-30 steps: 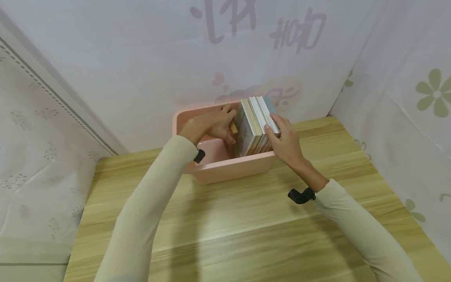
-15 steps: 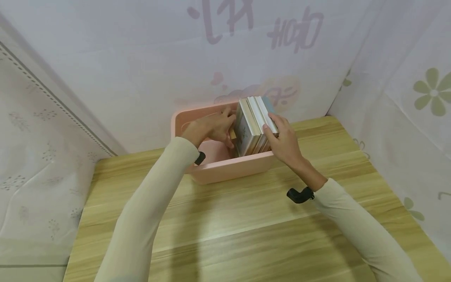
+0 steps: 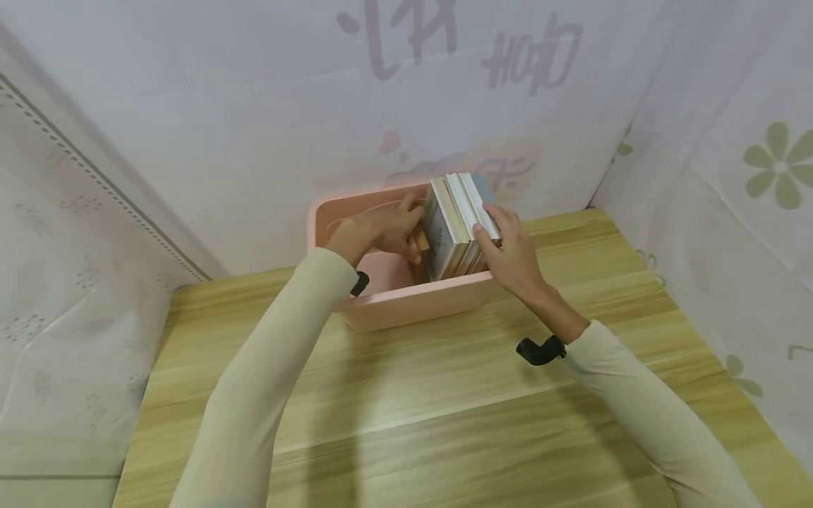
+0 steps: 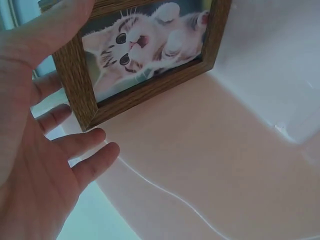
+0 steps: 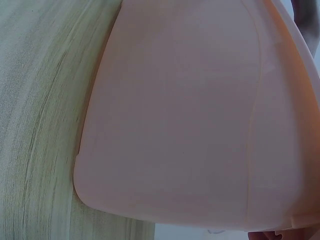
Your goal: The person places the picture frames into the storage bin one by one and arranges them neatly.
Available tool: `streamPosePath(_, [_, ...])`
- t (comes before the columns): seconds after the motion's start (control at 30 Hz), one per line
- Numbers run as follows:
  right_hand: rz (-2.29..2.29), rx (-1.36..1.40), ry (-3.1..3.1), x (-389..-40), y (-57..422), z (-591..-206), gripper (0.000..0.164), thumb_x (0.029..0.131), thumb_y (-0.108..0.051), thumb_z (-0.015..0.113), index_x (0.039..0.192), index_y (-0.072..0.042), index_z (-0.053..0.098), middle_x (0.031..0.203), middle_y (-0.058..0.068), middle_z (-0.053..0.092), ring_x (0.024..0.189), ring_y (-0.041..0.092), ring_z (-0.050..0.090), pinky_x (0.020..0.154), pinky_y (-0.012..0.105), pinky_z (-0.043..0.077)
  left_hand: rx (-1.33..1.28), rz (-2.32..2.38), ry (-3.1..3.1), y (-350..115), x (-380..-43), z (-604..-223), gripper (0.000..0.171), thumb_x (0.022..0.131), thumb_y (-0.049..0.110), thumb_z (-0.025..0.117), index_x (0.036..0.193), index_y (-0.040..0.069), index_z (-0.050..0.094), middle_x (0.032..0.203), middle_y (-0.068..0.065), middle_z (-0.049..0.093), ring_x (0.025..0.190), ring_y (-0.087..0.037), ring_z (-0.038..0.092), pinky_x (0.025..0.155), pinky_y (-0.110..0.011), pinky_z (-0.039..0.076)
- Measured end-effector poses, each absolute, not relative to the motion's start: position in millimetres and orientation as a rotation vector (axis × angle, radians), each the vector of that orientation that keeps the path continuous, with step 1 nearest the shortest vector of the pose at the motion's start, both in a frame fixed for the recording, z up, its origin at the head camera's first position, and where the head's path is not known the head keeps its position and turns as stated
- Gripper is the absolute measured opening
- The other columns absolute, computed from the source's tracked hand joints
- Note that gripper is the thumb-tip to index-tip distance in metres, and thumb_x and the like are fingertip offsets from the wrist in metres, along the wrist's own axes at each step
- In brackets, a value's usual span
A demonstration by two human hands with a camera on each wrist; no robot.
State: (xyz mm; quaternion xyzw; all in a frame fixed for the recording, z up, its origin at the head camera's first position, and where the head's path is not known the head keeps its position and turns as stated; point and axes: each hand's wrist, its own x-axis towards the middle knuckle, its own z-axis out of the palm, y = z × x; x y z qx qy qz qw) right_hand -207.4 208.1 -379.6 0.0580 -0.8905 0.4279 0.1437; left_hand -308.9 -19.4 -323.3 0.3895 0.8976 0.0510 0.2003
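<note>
A pink plastic bin [image 3: 406,303] stands against the back wall. Inside it, my left hand [image 3: 384,227] holds a brown wooden picture frame [image 4: 150,85], thumb across its front and fingers by its edge and behind. In the left wrist view it shows a kitten photo turned sideways. Beside this hand, a row of slim picture frames [image 3: 454,219] with white, cream and blue edges stands upright in the bin's right part. My right hand [image 3: 511,254] grips the row's right end, thumb on the near top corner and fingers over the far side. Their lower parts are hidden by the bin.
The bin sits at the back of a wood-grain table [image 3: 432,409]. A printed white curtain [image 3: 254,141] hangs behind and on both sides. Black wrist cameras [image 3: 540,351] are strapped to both wrists. The bin's left part shows bare pink floor.
The wooden frame's edge has shifted slightly beside the row while my left hand keeps hold. My right hand stays on the row. The head view has moved a little.
</note>
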Motion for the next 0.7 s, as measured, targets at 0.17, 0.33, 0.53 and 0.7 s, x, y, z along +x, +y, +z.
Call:
streamPosePath(0.17, [1.235, 0.180, -2.549, -209.7, 208.0, -378.5, 0.058, 0.101, -0.041, 0.047, 0.149, -0.010, 0.044, 0.148, 0.021, 0.042, 0.110, 0.033, 0.056, 0.083, 0.046, 0.053, 1.037, 0.174, 2.499, -23.0, -310.6, -319.8, 0.088, 0.087, 0.040, 0.074, 0.152, 0.005, 0.027, 0.157, -0.015, 0.012, 0.125, -0.029, 0.045, 0.107, -0.040, 0.039])
streamPosePath(0.33, [1.242, 0.185, -2.560, -210.3, 208.3, -378.5, 0.058, 0.101, -0.041, 0.046, 0.149, -0.010, 0.043, 0.149, 0.020, 0.041, 0.113, 0.034, 0.056, 0.085, 0.046, 0.053, 1.043, 0.167, 2.498, -23.9, -311.3, -318.8, 0.095, 0.091, 0.040, 0.069, 0.157, 0.003, 0.011, 0.160, -0.018, 0.007, 0.127, -0.029, 0.043, 0.109, -0.041, 0.037])
streamPosePath(0.53, [1.247, 0.184, -2.572, -210.3, 208.8, -378.0, 0.059, 0.101, -0.043, 0.045, 0.150, -0.010, 0.042, 0.151, 0.020, 0.039, 0.122, 0.036, 0.052, 0.089, 0.048, 0.052, 1.038, 0.243, 2.464, -21.6, -310.3, -315.8, 0.097, 0.093, 0.038, 0.066, 0.159, 0.007, 0.002, 0.156, -0.015, 0.020, 0.123, -0.023, 0.042, 0.110, -0.039, 0.034])
streamPosePath(0.7, [1.245, 0.187, -2.580, -211.7, 208.1, -377.7, 0.059, 0.101, -0.043, 0.045, 0.150, -0.010, 0.042, 0.151, 0.020, 0.039, 0.122, 0.036, 0.052, 0.089, 0.048, 0.052, 1.076, 0.245, 2.442, -20.5, -310.2, -313.9, 0.101, 0.095, 0.034, 0.062, 0.158, 0.009, -0.013, 0.162, -0.014, 0.015, 0.143, -0.024, 0.025, 0.117, -0.039, 0.024])
